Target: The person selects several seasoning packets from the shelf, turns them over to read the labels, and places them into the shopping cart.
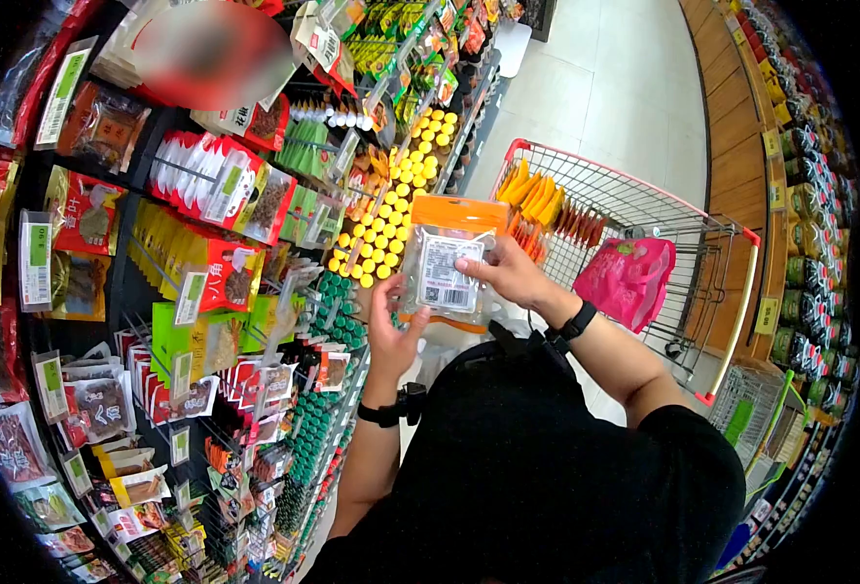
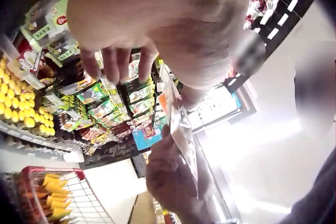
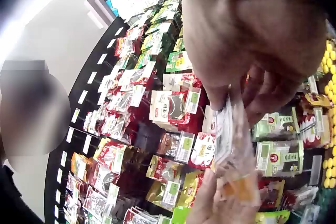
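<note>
In the head view, a clear flat packet [image 1: 449, 263] with orange ends and a white printed label is held upright before the body. The right hand [image 1: 514, 277] pinches its right side, thumb on the label and fingers behind. At its lower left edge the left hand [image 1: 391, 321] has loosely spread fingers, the thumb close to the packet's front. The left wrist view shows the left fingers [image 2: 123, 66] hanging apart from the packet, seen edge-on. From the right wrist, the packet's orange end [image 3: 239, 190] lies over the left hand [image 3: 212, 200].
Shelves on the left hold hanging spice packets [image 1: 235, 185] with price tags, yellow-capped bottles [image 1: 381, 229] and green-capped bottles [image 1: 325, 321]. A wire shopping cart [image 1: 683, 209] carries yellow packets [image 1: 532, 195] and a pink bag [image 1: 629, 277]. Jars [image 1: 809, 243] line the right-hand shelf.
</note>
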Available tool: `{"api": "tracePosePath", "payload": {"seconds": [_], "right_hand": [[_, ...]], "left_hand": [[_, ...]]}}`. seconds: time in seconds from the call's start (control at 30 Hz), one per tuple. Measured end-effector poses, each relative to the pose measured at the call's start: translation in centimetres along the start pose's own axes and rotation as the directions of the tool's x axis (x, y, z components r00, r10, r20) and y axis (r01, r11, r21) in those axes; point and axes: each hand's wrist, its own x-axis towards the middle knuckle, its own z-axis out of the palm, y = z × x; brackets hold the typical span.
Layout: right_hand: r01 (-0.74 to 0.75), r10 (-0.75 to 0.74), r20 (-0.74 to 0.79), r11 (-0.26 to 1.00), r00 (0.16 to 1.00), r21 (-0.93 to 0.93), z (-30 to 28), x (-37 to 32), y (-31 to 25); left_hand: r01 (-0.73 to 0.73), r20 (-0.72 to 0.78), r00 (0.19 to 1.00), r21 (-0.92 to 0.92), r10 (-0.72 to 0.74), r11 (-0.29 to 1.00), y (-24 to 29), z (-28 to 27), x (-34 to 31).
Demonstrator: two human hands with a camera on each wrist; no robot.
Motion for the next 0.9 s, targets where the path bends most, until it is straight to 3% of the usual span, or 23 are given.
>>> {"api": "tracePosePath", "payload": {"seconds": [0.03, 0.07, 0.13, 0.17, 0.3, 0.37, 0.63, 0.73, 0.77, 0.83, 0.9], "right_hand": [[0.027, -0.027, 0.045, 1.000, 0.999, 0.003, -0.4, 0.5, 0.6], [0.062, -0.064, 0.039, 0.998, 0.997, 0.029, -0.3, 0.6, 0.4], [0.127, -0.130, 0.022, 0.988, 0.991, 0.086, 0.1, 0.8, -0.1], [0.010, -0.012, 0.058, 1.000, 0.998, 0.027, -0.7, 1.1, 0.3], [0.133, -0.131, -0.030, 0.987, 0.991, 0.088, -1.2, 0.8, -1.0], [0.182, -0.172, -0.097, 0.978, 0.980, 0.103, -1.7, 0.6, -0.3], [0.170, -0.160, -0.104, 0.980, 0.982, 0.106, -4.8, -1.2, -1.0], [0.220, -0.195, -0.207, 0.970, 0.959, 0.105, -6.2, -0.8, -0.7], [0.164, -0.114, -0.306, 0.976, 0.945, 0.142, -7.4, -0.4, 0.4], [0.270, -0.403, -0.427, 0.901, 0.810, -0.339, -9.0, -1.0, -1.7], [0.317, -0.648, -0.332, 0.676, 0.685, -0.665, -10.4, -2.1, -3.3]], "left_hand": [[0.122, 0.092, 0.990, -0.227, -0.103, 0.966, -0.8, 0.0, -0.1], [0.159, 0.086, 0.987, -0.328, -0.139, 0.931, 0.5, 0.6, -0.2], [0.184, 0.128, 0.980, -0.315, -0.151, 0.931, 0.7, 0.5, -0.2], [0.204, 0.152, 0.975, -0.309, -0.164, 0.929, 0.7, 0.6, -0.3], [0.178, 0.109, 0.983, -0.351, -0.149, 0.919, 3.5, 1.9, 0.4], [0.152, 0.138, 0.984, -0.305, -0.114, 0.940, 3.8, 2.0, 0.9], [0.148, 0.191, 0.977, -0.275, -0.097, 0.950, 4.4, 4.5, 2.3], [0.058, 0.159, 0.986, -0.088, -0.044, 0.994, 3.8, 5.2, 2.7], [0.031, 0.145, 0.989, -0.016, -0.029, 0.999, 3.6, 5.5, 2.8], [-0.015, 0.135, 0.991, 0.102, 0.001, 0.995, 4.3, 6.3, 3.1], [-0.114, 0.187, 0.980, 0.282, 0.063, 0.953, 5.4, 6.8, 3.6]]}}
